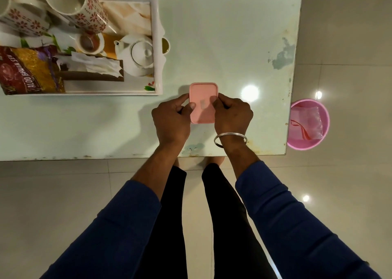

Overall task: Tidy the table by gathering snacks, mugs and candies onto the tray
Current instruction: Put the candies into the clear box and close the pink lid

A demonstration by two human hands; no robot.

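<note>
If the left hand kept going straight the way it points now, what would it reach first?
The left hand points up the table and slightly right, gripping the pink box, so it already touches that. Past the box, bare table follows; the tray lies to the left of that line, though depth is uncertain.

The table [212, 34] and floor are seen steeply from above by one wide-angle head-worn camera, at arm's reach.

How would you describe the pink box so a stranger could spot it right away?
Start at the white tray on the table's left side, then look just off its near right corner. The pink box lies there, gripped by the left hand and right hand. It is the only pink thing on the table.
</note>
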